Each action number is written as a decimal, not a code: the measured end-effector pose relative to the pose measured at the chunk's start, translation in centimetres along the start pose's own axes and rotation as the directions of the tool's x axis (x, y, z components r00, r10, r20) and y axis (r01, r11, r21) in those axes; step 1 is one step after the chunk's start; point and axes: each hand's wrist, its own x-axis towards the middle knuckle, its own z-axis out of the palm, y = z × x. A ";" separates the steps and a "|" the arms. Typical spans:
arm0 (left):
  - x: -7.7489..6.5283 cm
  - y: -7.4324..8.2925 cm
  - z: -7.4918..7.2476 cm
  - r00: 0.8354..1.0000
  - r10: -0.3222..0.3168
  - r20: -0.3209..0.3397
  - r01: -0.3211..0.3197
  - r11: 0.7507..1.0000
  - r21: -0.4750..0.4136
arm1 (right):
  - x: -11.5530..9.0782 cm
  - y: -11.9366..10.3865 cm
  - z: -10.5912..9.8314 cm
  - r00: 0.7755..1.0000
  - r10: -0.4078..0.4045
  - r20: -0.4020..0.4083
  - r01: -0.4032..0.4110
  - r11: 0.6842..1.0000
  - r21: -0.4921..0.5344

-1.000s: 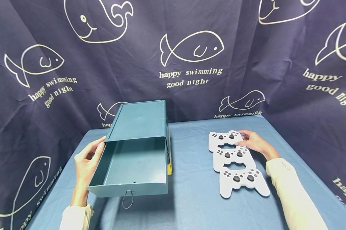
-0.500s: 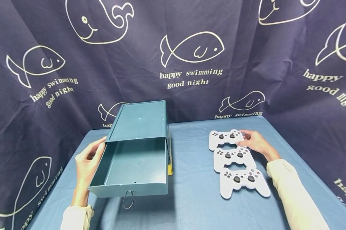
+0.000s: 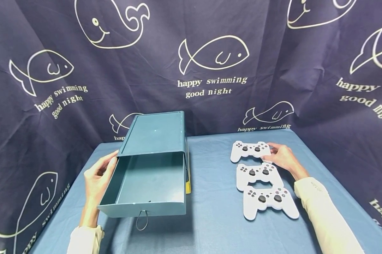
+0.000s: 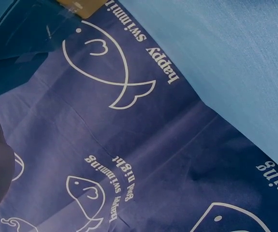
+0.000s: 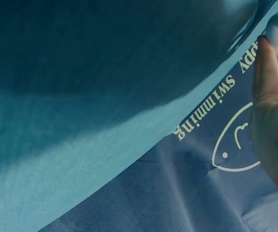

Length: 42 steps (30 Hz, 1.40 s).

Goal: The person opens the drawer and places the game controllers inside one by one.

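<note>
In the head view, a teal drawer box (image 3: pixel 154 132) stands left of centre with its drawer (image 3: pixel 149 180) pulled out and a wire loop (image 3: pixel 142 220) on the front. My left hand (image 3: pixel 97 178) rests its fingertips and thumb against the box's left side. On the right, my right hand (image 3: pixel 284 158) grips the right end of the farthest white game controller (image 3: pixel 250 150), thumb on top. Two similar ones, the middle controller (image 3: pixel 257 173) and the nearest controller (image 3: pixel 267 201), lie in front of it. In the right wrist view, part of the held controller shows at the upper right edge.
A blue cloth (image 3: pixel 213 197) covers the table. Dark blue curtains (image 3: pixel 216 113) with white fish prints rise behind and at both sides. A yellow piece (image 3: pixel 187 186) shows by the box's right side, mostly hidden.
The farthest controller has moved slightly away and turned, with a wider gap to the middle one. My right hand moved with it. The left hand stays at the box.
</note>
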 end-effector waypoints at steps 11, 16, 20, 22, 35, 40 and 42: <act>0.0 0.1 0.1 1.000 0.025 -0.004 -0.025 1.000 -0.005 | -0.7 -0.1 -0.6 0.998 0.032 -0.048 -0.032 0.999 -0.002; -0.1 0.0 0.0 1.000 0.027 -0.009 -0.027 1.000 -0.006 | -1.2 -0.1 -0.9 0.997 0.019 -0.073 -0.019 1.000 0.003; -0.1 0.1 0.1 1.000 0.016 -0.008 -0.016 1.000 -0.004 | -1.4 -0.4 -1.4 0.995 -0.002 -0.097 0.003 1.000 0.007; 0.0 0.2 0.1 1.000 0.018 -0.009 -0.018 1.000 -0.004 | -1.6 -0.8 -1.6 0.994 -0.015 -0.106 0.015 1.000 -0.002; -0.1 0.5 0.3 1.000 0.028 -0.013 -0.028 1.000 -0.010 | -3.2 -5.7 -2.2 0.992 -0.054 -0.113 0.057 0.998 0.024; 0.1 2.3 0.6 0.999 0.036 -0.019 -0.036 0.999 -0.028 | -4.2 -8.0 -2.2 0.994 -0.056 -0.096 0.062 0.996 0.059; 0.2 2.8 0.7 0.999 0.037 -0.019 -0.038 0.999 -0.031 | -4.6 -8.8 -2.2 0.994 -0.062 -0.089 0.068 0.995 0.072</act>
